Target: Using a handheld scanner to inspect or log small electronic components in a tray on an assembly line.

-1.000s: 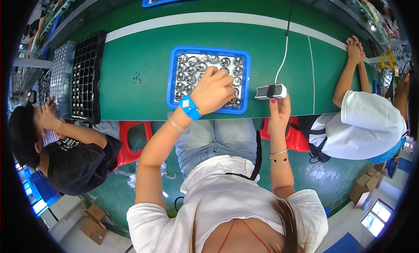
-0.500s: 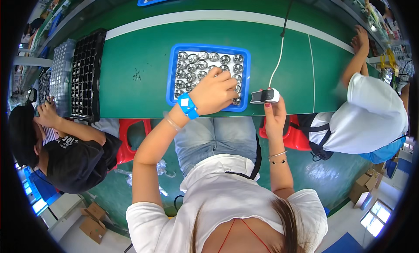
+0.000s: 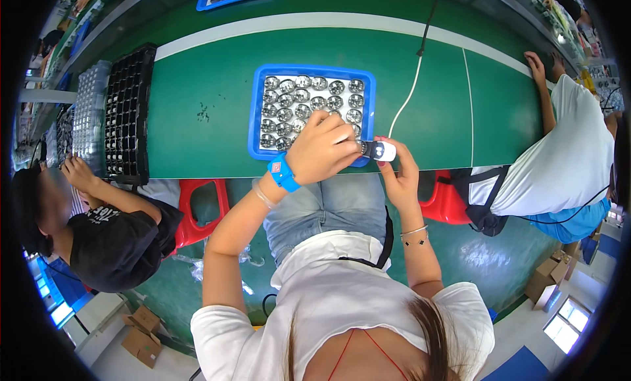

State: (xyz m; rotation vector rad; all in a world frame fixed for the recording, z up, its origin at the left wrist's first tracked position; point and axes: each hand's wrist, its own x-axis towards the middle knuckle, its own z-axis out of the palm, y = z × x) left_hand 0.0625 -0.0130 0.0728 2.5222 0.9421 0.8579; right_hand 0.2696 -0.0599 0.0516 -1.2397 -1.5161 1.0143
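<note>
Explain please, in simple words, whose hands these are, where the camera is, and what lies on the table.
This is no robot: a person works with a bare left hand and a bare right hand. A wide fisheye camera on the person's head looks down, so straight edges look bent. On the green table lies a blue tray with rows of round shiny parts; a black tray with many compartments is at the left. The right hand holds a small white-and-black device with a cable, at the blue tray's near right corner. The left hand is over the blue tray, close to the device; whether it grips a part is hard to tell.
</note>
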